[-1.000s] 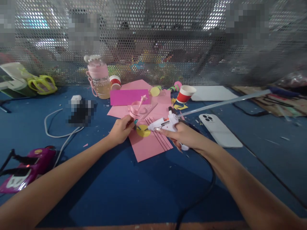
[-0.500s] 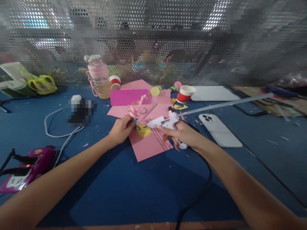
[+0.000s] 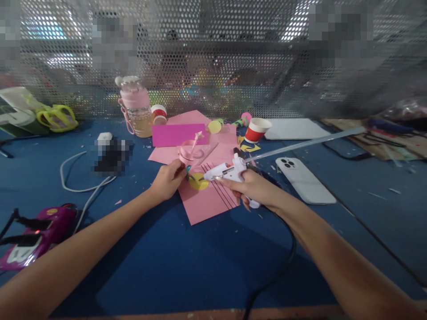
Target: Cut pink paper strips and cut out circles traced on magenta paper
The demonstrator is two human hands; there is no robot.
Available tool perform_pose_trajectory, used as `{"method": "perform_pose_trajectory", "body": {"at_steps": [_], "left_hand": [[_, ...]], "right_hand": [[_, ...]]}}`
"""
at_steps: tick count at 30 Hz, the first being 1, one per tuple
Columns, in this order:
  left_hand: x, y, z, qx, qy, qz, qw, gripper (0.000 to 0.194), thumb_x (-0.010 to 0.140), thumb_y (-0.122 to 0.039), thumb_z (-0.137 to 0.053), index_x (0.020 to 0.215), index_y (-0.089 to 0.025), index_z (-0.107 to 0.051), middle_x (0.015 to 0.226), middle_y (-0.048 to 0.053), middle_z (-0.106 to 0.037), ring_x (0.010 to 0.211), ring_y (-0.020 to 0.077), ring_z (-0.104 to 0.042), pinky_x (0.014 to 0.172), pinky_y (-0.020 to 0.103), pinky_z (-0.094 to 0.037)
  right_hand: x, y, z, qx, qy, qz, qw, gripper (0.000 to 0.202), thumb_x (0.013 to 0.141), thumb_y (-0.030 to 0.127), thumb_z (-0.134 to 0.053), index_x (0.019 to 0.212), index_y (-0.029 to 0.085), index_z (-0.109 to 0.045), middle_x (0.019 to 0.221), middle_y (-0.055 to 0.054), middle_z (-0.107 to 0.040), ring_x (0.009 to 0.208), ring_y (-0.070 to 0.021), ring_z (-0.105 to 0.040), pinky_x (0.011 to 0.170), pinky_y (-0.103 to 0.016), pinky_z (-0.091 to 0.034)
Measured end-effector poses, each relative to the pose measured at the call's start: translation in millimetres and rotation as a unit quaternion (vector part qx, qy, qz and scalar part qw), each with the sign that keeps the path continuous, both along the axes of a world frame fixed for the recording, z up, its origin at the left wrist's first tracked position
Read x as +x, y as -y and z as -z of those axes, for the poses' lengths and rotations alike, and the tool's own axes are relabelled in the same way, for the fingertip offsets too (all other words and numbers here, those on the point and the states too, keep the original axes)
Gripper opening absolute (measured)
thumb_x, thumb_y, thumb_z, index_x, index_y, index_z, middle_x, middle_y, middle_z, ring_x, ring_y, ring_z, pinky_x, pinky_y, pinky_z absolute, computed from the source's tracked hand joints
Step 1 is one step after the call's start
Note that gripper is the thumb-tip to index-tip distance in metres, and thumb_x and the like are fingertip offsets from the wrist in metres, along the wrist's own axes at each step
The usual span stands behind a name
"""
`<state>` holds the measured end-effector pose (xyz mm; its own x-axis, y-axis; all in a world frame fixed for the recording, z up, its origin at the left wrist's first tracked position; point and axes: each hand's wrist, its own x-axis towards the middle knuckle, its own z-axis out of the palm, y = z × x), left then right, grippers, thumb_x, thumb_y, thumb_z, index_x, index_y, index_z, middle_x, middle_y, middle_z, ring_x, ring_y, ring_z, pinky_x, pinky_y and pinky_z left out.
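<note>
A yellow paper disc [image 3: 200, 185] is lying at the middle of the table, on the far left part of a pink sheet [image 3: 196, 209], and some dark marks are showing on it. The nozzle of a white glue gun [image 3: 229, 171] is pointing left at the right edge of this disc; whether it is touching the paper, I cannot tell. The right hand [image 3: 255, 186] is gripping the glue gun, with its fingers closing around the handle. A long clear glue stick [image 3: 307, 141] is sticking out from the back of the gun, toward the far right. The left hand [image 3: 167, 180] is bending its fingers together just beside the disc, on its left; I cannot tell if they are gripping something. A few thin black strips [image 3: 223, 194] are lying to the right of the disc.

Beyond the left hand, a pink ring-shaped object [image 3: 185, 155] is standing near a star-topped pink stick [image 3: 199, 136], and farther a magenta sheet [image 3: 178, 134] is lying. A red and white cup [image 3: 257, 130] is standing on the far right of the papers, while a white phone [image 3: 305, 181] is lying right of the right hand. At the far left, a pink-topped bottle [image 3: 136, 106] is standing. A purple power strip [image 3: 43, 233] is lying on the near left.
</note>
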<state>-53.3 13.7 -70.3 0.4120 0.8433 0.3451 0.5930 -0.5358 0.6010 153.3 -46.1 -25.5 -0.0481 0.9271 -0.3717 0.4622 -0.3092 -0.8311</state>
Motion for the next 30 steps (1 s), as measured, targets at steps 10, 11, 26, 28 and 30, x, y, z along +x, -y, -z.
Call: {"method": "perform_pose_trajectory", "body": {"at_steps": [10, 11, 26, 28, 30], "left_hand": [[0.5, 0.2, -1.2, -0.010, 0.000, 0.004, 1.000, 0.013, 0.080, -0.020, -0.045, 0.067, -0.018, -0.042, 0.062, 0.000, -0.054, 0.055, 0.0101, -0.047, 0.053, 0.022, -0.034], [0.4, 0.2, -1.2, -0.011, -0.001, 0.005, 1.000, 0.013, 0.080, -0.021, -0.045, 0.067, -0.018, -0.043, 0.063, 0.000, -0.054, 0.055, 0.0104, -0.048, 0.054, 0.022, -0.034], [-0.6, -0.4, 0.0, 0.001, -0.007, 0.003, 1.000, 0.015, 0.081, -0.021, -0.045, 0.067, -0.018, -0.044, 0.062, 0.000, -0.054, 0.055, 0.0111, -0.050, 0.053, 0.023, -0.036], [-0.6, -0.3, 0.0, 0.009, -0.006, 0.003, 1.000, 0.015, 0.081, -0.021, -0.046, 0.066, -0.018, -0.044, 0.061, 0.000, -0.054, 0.054, 0.0106, -0.048, 0.053, 0.023, -0.035], [-0.4, -0.1, -0.3, 0.016, -0.004, 0.005, 1.000, 0.015, 0.080, -0.020, -0.046, 0.065, -0.018, -0.043, 0.061, -0.001, -0.053, 0.054, 0.0102, -0.047, 0.053, 0.023, -0.035]], "right_hand": [[0.8, 0.3, 1.6, -0.003, 0.003, -0.013, 1.000, 0.026, 0.079, 0.034, -0.055, 0.063, 0.017, -0.044, 0.037, 0.009, -0.039, 0.024, -0.0051, -0.040, 0.024, -0.016, -0.036], [1.0, 0.2, 1.5, -0.003, 0.009, -0.014, 1.000, 0.025, 0.079, 0.034, -0.055, 0.065, 0.017, -0.045, 0.037, 0.009, -0.039, 0.024, -0.0053, -0.040, 0.024, -0.016, -0.036], [2.1, 0.7, 0.5, -0.010, 0.012, -0.015, 1.000, 0.029, 0.078, 0.038, -0.056, 0.089, 0.011, -0.055, 0.036, 0.008, -0.040, 0.025, -0.0073, -0.042, 0.025, -0.017, -0.036], [3.4, 0.3, 1.9, -0.006, 0.014, -0.013, 1.000, 0.026, 0.077, 0.037, -0.057, 0.084, 0.013, -0.055, 0.035, 0.008, -0.040, 0.024, -0.0073, -0.042, 0.024, -0.017, -0.036], [5.1, -0.7, 4.1, 0.001, 0.009, -0.010, 1.000, 0.023, 0.078, 0.036, -0.057, 0.080, 0.013, -0.054, 0.035, 0.008, -0.041, 0.024, -0.0069, -0.041, 0.025, -0.017, -0.037]]}}
